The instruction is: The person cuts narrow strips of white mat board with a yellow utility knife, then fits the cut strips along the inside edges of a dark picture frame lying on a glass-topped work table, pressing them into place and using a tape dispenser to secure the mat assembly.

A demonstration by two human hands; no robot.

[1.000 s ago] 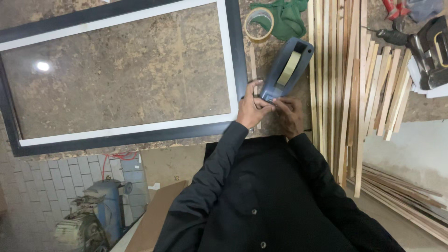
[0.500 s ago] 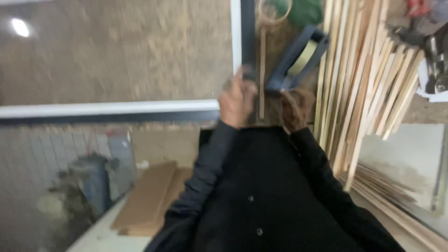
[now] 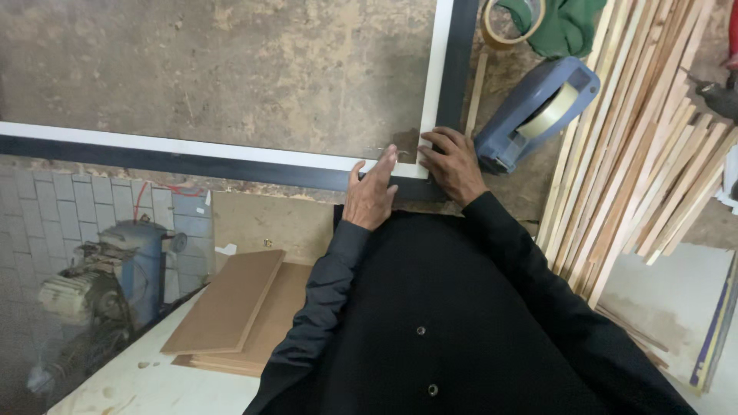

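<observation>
Here, picture frame (image 3: 254,160), black outside with white inner border, lies flat on the worktop (image 3: 231,69); its near right corner sits under both hands. Left hand (image 3: 370,194) flat on the bottom rail, grip spread, fingers pressing the white border. Right hand (image 3: 453,163) just beside it on the corner, grip spread, fingertips down; neither pinches anything. Blue tape dispenser (image 3: 530,115) close beside the right hand. Bundle of wooden strips (image 3: 646,154) further right. Tape roll (image 3: 510,23) and green cloth (image 3: 565,27) beyond.

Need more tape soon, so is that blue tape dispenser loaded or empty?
Loaded: the blue tape dispenser lies on the workbench beside the right hand, with a pale roll of tape visible inside it.
</observation>
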